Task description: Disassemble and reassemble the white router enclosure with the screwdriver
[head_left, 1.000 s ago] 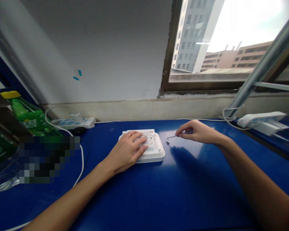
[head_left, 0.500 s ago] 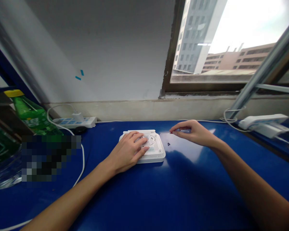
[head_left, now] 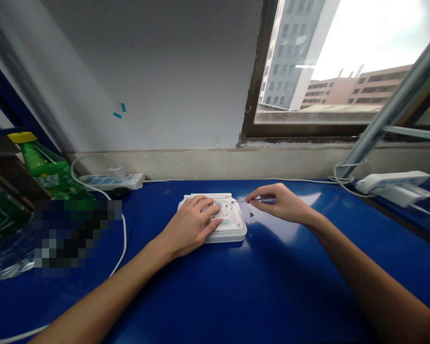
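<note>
- Right-hand grip: thumb and fingertips pinched around a slim tool, held nearly level, its thin shaft pointing left. From where I stand the tip meets the white device near its far right corner; whether it sits in a hole there, I can't tell.
- Left-hand grip: not closed around anything, laid palm down with fingers spread over the left and middle of the device's top, steadying nothing else.
- White device: lying flat near the far edge of the surface, about midway along it, perforated face up, with slim white bars along its back side.
- Small dark pieces: together on the surface, just beside the device's right side; too small for me to name.
- Toward the far left corner of the surface: a white power strip with a plug in it, a black round object before it, and a white cable curving down to the near left corner.
- Along the left edge: a green bottle with a yellow cap, and a second bottle nearer.
- Toward the far right corner: white adapters beside a slanting metal post.
</note>
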`<action>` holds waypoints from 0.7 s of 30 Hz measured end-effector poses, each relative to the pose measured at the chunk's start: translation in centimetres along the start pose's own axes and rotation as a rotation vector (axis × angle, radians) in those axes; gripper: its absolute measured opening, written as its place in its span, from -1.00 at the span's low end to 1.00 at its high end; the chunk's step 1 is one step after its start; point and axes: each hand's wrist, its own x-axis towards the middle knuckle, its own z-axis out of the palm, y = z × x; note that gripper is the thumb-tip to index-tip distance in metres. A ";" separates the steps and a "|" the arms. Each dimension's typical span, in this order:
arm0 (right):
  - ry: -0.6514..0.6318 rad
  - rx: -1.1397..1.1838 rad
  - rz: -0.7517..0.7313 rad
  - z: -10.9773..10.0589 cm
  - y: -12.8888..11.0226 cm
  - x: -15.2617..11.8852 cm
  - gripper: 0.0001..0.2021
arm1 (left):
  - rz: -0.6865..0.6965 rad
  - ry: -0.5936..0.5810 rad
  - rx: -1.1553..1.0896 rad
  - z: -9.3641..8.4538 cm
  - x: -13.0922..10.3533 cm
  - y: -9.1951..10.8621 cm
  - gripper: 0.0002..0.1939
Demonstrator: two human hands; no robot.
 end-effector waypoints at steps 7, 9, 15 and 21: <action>0.038 0.001 -0.046 0.3 -0.2 0.1 -0.83 | 0.002 -0.016 0.007 0.0 0.0 0.1 -0.63; 0.058 0.030 -0.023 0.1 -0.2 0.1 -0.85 | 0.001 -0.017 0.007 0.0 0.0 0.1 -0.63; 0.223 0.255 0.006 1.2 0.1 0.3 -0.63 | 0.001 -0.023 0.009 0.1 0.0 0.0 -0.63; 0.307 0.497 -0.036 4.5 -0.3 1.1 -0.55 | -0.002 -0.021 0.016 0.1 -0.1 0.0 -0.62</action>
